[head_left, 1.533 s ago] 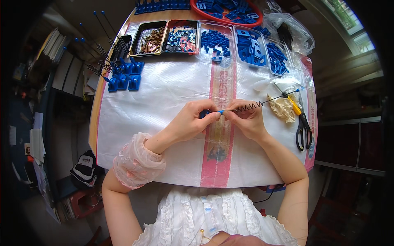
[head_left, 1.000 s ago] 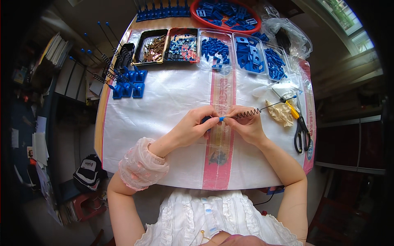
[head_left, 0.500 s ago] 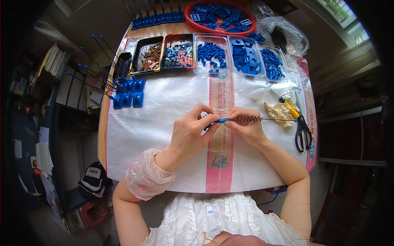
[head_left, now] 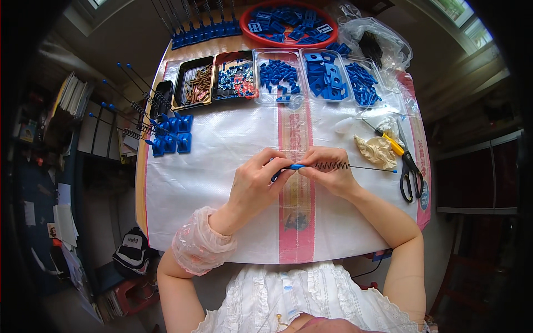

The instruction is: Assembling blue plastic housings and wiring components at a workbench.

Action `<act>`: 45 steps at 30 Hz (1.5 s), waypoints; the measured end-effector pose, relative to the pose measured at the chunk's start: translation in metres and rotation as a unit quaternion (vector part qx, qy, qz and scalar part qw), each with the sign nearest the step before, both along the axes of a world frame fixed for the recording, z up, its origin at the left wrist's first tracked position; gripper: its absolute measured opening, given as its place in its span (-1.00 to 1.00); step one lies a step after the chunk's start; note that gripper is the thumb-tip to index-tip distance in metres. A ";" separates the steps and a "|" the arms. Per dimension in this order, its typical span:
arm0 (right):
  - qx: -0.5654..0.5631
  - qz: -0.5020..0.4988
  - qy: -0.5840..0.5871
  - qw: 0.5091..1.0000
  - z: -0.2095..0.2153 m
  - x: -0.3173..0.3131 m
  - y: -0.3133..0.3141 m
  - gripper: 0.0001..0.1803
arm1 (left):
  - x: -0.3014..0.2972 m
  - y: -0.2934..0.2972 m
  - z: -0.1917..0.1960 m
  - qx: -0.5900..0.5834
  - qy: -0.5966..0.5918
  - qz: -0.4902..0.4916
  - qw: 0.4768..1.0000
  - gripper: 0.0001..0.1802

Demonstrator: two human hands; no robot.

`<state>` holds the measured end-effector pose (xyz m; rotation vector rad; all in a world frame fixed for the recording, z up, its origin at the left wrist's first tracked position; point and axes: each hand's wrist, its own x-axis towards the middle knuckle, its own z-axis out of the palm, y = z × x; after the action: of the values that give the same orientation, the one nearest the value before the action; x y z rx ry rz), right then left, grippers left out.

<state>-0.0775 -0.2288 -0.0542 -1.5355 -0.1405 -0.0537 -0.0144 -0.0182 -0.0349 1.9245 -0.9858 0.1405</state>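
Note:
My hands meet over the middle of the table. The closed fingers of my left hand (head_left: 254, 180) pinch a blue plastic piece (head_left: 276, 175), mostly covered by the fingers. My right hand (head_left: 333, 178) is closed on a thin black coiled wire (head_left: 337, 165), close to the blue sleeve (head_left: 296, 166) at its inner end. The wire lies nearly level and runs straight out to the right, ending in a small blue tip (head_left: 395, 171). Whether the sleeve sits inside the plastic piece is hidden.
Trays of brown screws (head_left: 199, 84), small metal nuts (head_left: 233, 76) and blue parts (head_left: 327, 83) line the back, before a red basin (head_left: 244, 25). Finished-looking wire assemblies (head_left: 171, 136) stand at left. Scissors (head_left: 411, 176), a yellow-handled screwdriver (head_left: 393, 145) and crumpled paper (head_left: 376, 151) lie right.
The view has shifted slightly. Both hands stay together on the same pieces, and the wire's outer end now tilts a little lower.

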 end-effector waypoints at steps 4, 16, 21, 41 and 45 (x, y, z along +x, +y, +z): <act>0.028 -0.003 0.011 1.000 0.003 0.000 0.001 -0.87 | -0.001 0.000 0.005 0.010 -0.041 0.018 0.999 -0.86; -0.016 0.009 -0.043 0.999 0.003 0.000 0.000 -0.89 | -0.002 0.001 0.006 -0.005 -0.090 0.003 0.996 -0.83; -0.038 0.009 -0.043 0.998 0.007 -0.001 0.001 -0.92 | -0.002 0.002 0.006 0.004 -0.068 -0.009 0.998 -0.83; -0.047 0.013 -0.039 0.998 0.005 -0.003 0.002 -0.93 | -0.004 0.003 0.006 0.022 -0.035 -0.012 0.999 -0.84; -0.042 0.018 -0.033 0.998 0.006 -0.003 0.003 -0.93 | -0.004 0.004 0.007 0.028 -0.028 -0.011 0.999 -0.84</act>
<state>-0.0805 -0.2258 -0.0487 -1.6144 -0.2240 -0.0706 -0.0188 -0.0144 -0.0281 1.9699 -1.0592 0.1563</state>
